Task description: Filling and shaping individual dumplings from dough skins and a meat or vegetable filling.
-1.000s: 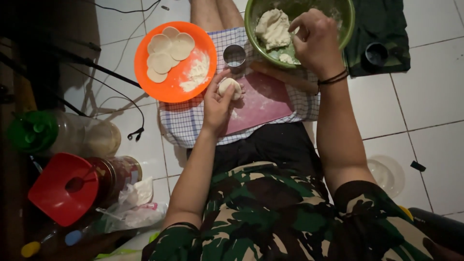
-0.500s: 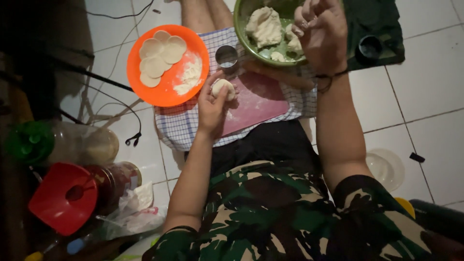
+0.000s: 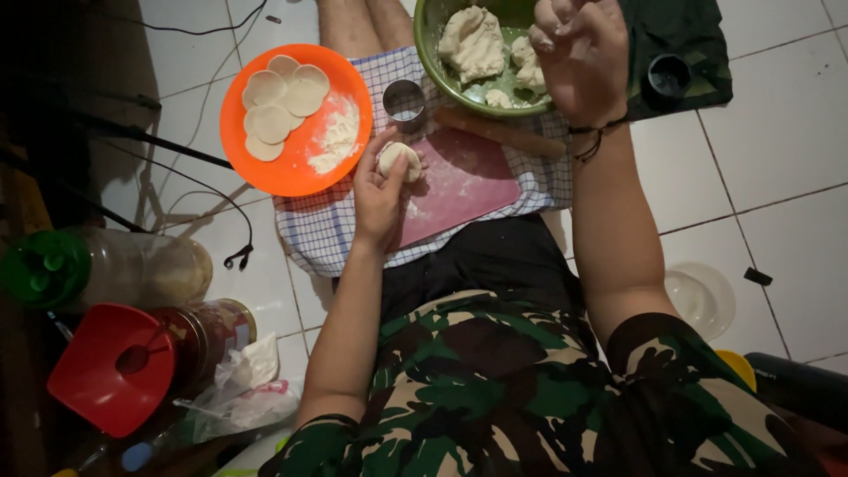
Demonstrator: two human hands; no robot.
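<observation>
surface: white tiled floor (image 3: 777,132) | on it: orange plate (image 3: 296,168); checked cloth (image 3: 314,230); jars (image 3: 132,274)

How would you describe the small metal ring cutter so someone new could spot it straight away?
Start at the checked cloth on the person's lap, with the orange plate at one side and the green bowl at the other. The metal ring cutter stands between them, just above the left hand holding a dough ball. It is the only shiny, hollow round thing there.

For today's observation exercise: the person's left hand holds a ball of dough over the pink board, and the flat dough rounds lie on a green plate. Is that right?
Not quite. In the head view the flat dough rounds lie on an orange plate; green is the bowl. The left hand does hold the ball of dough over the pink board.
</observation>
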